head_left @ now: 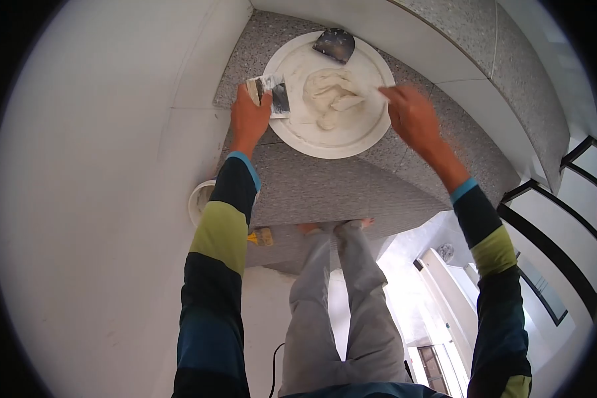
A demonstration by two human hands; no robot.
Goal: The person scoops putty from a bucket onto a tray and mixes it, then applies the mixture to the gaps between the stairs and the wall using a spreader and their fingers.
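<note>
A round white lid (331,147) lies on the speckled stone step, with a heap of off-white putty (325,86) in its middle. My left hand (251,118) is closed on a wide putty knife (278,96), whose smeared blade reaches over the lid's left rim. On the right side, my right hand (412,119), slightly blurred, is closed on a small putty knife (349,103). Its putty-coated blade touches the heap, and its handle is mostly hidden by the fingers. A dark, rounded scraper (336,45) rests on the lid's far rim.
A white bucket (198,202) stands by the left wall, partly behind my left sleeve. Below it lies a yellow-handled brush (263,237). White walls (113,166) close in on the left. Curved stone steps (458,36) rise at the back, and a dark railing (550,252) runs along the right.
</note>
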